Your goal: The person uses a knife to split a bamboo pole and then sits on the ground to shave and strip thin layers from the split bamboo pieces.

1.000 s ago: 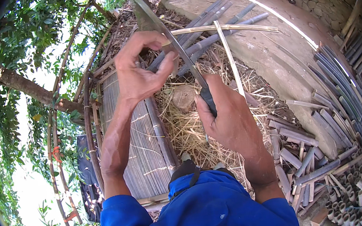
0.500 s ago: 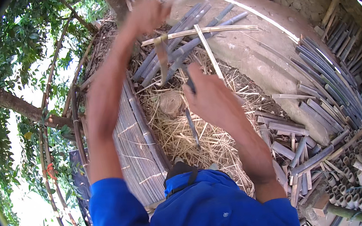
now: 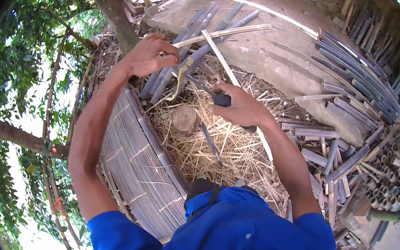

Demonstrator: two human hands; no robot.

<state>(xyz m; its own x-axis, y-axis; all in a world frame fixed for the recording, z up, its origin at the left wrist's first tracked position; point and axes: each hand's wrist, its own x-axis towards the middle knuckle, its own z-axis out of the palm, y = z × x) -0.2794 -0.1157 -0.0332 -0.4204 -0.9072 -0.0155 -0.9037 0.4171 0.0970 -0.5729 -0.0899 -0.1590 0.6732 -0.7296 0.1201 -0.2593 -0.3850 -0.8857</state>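
Observation:
My left hand (image 3: 154, 55) is raised at upper centre, its fingers loosely curled and apart. It overlaps the near end of a pale split bamboo strip (image 3: 228, 32), and I see nothing held in it. My right hand (image 3: 241, 106) is closed around the black handle of a knife (image 3: 222, 100), whose dark blade points up and left. A second pale bamboo strip (image 3: 222, 62) passes under that hand toward my lap. Between the hands a curled yellowish peel (image 3: 182, 78) hangs or lies, I cannot tell which. Below it stands a round wooden block (image 3: 184, 119).
Straw-like shavings (image 3: 235, 145) cover the ground, with a dark narrow piece (image 3: 210, 141) among them. A slatted bamboo panel (image 3: 136, 157) lies left. Bamboo poles (image 3: 202, 22) lie ahead; more long poles (image 3: 353, 71) and cut tubes (image 3: 393, 196) are stacked right. A tree trunk (image 3: 114, 15) stands ahead.
My left hand has come down and slightly left from higher up, and its blur is gone. The right hand has shifted right, showing the knife's handle. The whole view has turned slightly.

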